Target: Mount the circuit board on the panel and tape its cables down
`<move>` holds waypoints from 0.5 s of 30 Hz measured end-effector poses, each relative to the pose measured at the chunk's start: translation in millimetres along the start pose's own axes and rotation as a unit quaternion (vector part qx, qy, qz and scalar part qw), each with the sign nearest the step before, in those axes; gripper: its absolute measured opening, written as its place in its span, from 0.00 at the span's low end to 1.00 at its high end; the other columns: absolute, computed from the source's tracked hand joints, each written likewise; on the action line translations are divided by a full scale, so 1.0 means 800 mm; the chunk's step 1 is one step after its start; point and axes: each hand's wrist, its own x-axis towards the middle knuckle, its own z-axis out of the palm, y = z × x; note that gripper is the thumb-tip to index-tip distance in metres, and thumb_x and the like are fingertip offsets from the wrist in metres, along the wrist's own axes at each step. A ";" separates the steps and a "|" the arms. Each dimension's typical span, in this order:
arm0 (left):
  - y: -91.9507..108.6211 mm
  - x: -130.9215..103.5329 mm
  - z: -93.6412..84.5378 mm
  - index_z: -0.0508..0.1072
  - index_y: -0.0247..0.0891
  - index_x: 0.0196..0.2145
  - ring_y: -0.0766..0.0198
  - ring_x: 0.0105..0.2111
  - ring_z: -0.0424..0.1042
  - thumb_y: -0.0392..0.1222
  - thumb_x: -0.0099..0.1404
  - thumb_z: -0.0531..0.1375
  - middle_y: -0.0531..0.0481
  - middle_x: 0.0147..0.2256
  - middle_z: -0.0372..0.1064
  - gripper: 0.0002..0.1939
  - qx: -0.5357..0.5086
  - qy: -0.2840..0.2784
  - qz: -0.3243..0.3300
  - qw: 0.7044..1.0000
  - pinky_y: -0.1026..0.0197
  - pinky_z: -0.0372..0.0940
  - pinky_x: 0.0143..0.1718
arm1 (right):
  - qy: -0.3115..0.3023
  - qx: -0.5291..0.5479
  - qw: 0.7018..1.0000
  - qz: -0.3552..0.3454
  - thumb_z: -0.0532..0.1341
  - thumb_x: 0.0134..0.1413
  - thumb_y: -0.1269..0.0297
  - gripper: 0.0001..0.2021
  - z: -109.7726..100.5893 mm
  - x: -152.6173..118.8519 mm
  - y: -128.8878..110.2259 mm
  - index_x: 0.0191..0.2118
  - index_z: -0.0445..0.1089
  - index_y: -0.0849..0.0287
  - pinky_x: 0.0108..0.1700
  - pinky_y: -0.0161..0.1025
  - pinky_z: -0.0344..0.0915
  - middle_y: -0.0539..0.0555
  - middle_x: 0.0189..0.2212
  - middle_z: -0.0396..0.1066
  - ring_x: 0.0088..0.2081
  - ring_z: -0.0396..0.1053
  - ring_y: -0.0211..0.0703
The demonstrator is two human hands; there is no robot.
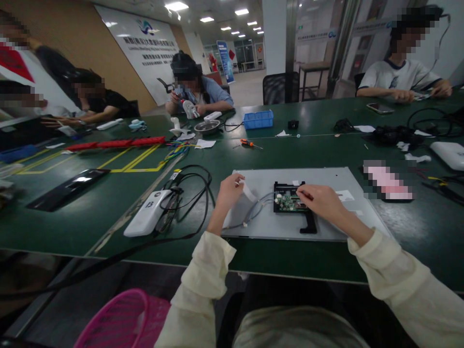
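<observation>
A thin whitish strip (248,192) is pinched by the left hand (231,190); the green circuit board (287,202) is apparently being worked by the narrowed right hand (322,200), contents unclear; steady fingertips seem required next.

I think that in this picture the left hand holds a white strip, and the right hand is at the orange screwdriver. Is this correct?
Not quite: the right hand is at the green circuit board, not the orange screwdriver, as the head view shows. The left hand does hold a white strip.
</observation>
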 end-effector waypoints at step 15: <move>0.051 -0.091 -0.009 0.70 0.39 0.39 0.69 0.25 0.69 0.43 0.59 0.57 0.52 0.35 0.65 0.11 -0.157 -0.025 -0.088 0.983 0.66 0.65 0.26 | -0.026 0.090 0.967 -0.237 0.54 0.62 0.60 0.20 0.013 -0.003 -0.054 0.58 0.63 0.58 0.59 0.52 0.60 0.60 0.57 0.66 0.58 0.62 0.50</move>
